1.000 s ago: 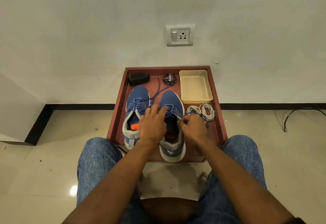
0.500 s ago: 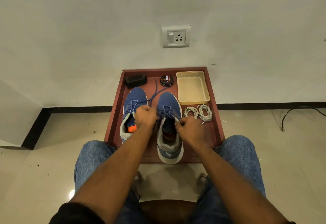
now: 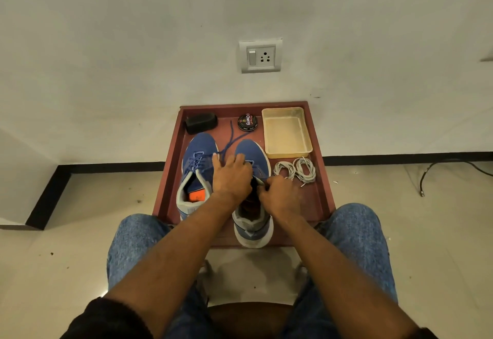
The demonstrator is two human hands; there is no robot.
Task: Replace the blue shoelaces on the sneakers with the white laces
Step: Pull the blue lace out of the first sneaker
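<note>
Unlacing right sneaker on near bench: left hand flat over vamp, fingers straight; right hand pinching blue lace near top eyelets; lace judged light, limp, best gripped by aglet; white laces coiled right.

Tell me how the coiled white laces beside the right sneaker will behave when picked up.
The white laces lie in two loose coils on the red tray, so they will probably hang limp and partly uncoil when lifted. They look thin, so likely very light. Overlapping loops may snag or tangle.
</note>
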